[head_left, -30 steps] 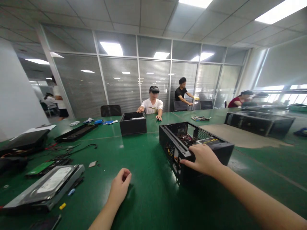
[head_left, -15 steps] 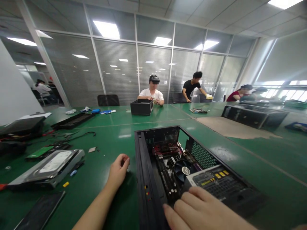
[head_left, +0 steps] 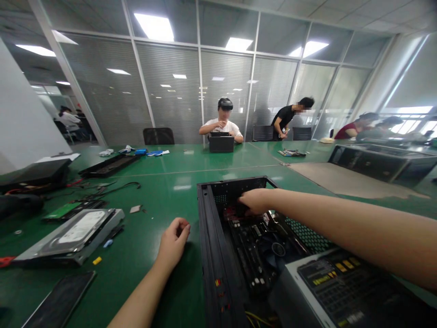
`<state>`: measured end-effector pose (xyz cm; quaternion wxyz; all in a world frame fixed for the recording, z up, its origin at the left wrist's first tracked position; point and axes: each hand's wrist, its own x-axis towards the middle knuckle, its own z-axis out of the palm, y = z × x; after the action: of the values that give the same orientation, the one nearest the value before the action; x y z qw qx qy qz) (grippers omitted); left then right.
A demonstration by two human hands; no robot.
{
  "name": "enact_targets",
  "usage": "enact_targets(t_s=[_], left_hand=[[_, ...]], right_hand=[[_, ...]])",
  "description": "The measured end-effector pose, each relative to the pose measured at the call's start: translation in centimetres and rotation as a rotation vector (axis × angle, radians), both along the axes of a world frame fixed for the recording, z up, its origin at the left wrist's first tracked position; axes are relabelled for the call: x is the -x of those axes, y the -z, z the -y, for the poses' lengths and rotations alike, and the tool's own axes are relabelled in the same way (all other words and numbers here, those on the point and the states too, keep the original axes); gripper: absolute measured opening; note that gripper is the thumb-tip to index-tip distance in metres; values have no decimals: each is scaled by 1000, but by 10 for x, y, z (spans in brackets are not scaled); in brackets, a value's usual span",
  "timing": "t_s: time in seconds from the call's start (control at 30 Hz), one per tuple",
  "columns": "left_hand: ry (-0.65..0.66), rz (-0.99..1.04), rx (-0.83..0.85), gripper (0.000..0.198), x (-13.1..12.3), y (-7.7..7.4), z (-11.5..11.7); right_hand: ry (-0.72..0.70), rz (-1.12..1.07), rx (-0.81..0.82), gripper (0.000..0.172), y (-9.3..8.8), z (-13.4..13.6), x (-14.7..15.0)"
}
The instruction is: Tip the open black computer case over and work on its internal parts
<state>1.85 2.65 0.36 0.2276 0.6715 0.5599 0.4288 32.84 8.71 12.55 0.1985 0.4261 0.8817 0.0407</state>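
An open black computer case (head_left: pixel 212 237) lies on the green table in front of me. Inside it are a dark circuit board, a cooling fan (head_left: pixel 278 248) and a red board (head_left: pixel 229 213) near the far wall. My right hand (head_left: pixel 256 200) reaches over the case into its far end, fingers bent down onto something dark that I cannot make out. The power supply (head_left: pixel 336 282), grey with a black label, lies at the case's near right, partly under my right forearm. My left hand (head_left: pixel 175 239) rests on the table left of the case, fingers curled and its grip hidden.
On the left lie a hard drive (head_left: pixel 80 234), a black flat panel (head_left: pixel 59 300), a green circuit board (head_left: pixel 63 212), cables and small plastic bits. Across the table a person (head_left: pixel 223 123) sits behind a black box (head_left: pixel 221 144). Another case (head_left: pixel 378 161) stands at right near cardboard (head_left: pixel 341 180).
My right hand has left the power supply and reached into the far end of the case. The power supply appears lower and further right. My left hand keeps its place.
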Motion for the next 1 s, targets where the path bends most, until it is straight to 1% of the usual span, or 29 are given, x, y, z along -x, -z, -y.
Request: enact_targets(t_s=[0.1,0.2,0.27,0.3,0.4,0.43,0.47,0.57,0.63,0.73,0.83,1.0], left_hand=[[14,22,0,27,-2,2,-3],[17,21,12,28,-4,3,-5],[22,25,18,28,-4,4,-6],[25,27,17,28,-4,5,-7],[26,23,16,27,-3,7,-8],[28,18,20,27,-3,8,-9],[33,14,23,28,-2,9,-9],[51,15,24,28,-3,10,-9],[57,20,24,28,-3,10,-9],[57,30,28,27,-3,10,-9],[71,38,30,25,-3,10,-9],[79,28,38,24,-5,7,-8]], right_hand=[[35,-26,17,54,18,-4,2],[32,-11,-18,59,25,-6,6],[23,7,-23,60,27,-8,10],[18,24,-18,56,26,-8,12],[-29,65,-21,30,20,-9,14],[-37,59,-40,25,17,-9,14],[-39,40,-69,24,13,-9,13],[-30,-65,-167,31,4,-11,10],[-37,-104,-194,31,0,-12,10],[-39,-62,-175,29,-1,-11,11],[-25,6,-147,28,2,-10,14],[21,25,-100,27,8,-19,14]])
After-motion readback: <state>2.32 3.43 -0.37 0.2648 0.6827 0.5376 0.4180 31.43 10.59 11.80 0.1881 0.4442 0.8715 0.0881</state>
